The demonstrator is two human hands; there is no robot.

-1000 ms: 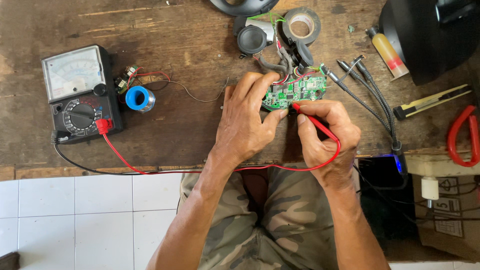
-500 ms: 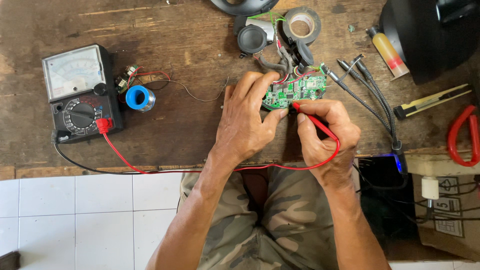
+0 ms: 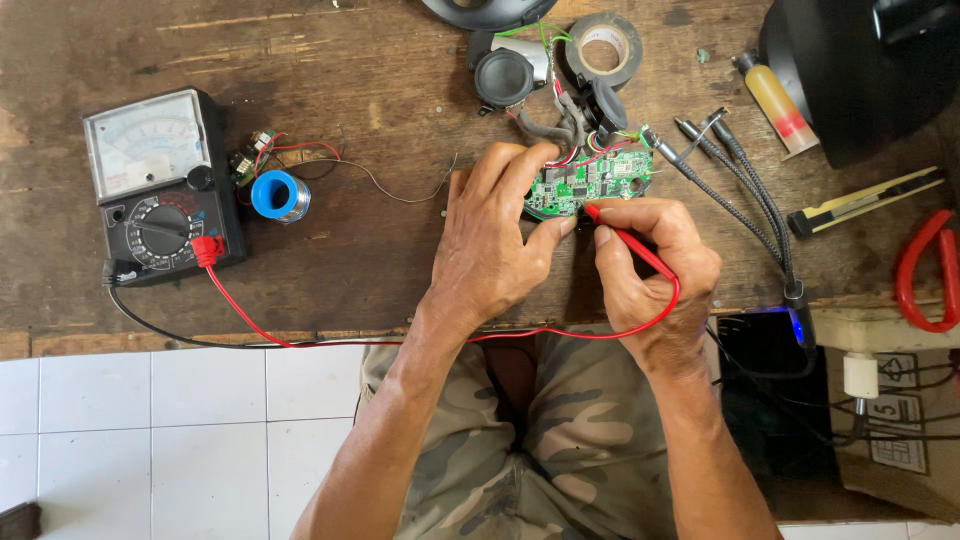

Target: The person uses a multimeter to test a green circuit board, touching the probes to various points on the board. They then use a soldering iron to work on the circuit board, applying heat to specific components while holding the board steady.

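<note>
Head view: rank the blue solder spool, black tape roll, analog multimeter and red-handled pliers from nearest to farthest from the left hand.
1. Black tape roll, up and to the right of the left hand, and blue solder spool, to its left: too close to call.
2. Analog multimeter, far left.
3. Red-handled pliers, far right edge.

Electronics repair workshop: multimeter (image 3: 160, 185), scarred workbench (image 3: 350, 80).

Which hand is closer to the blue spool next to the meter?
Left. The left hand lies right of the blue spool; the right hand, holding the red probe, is farther right.
</note>
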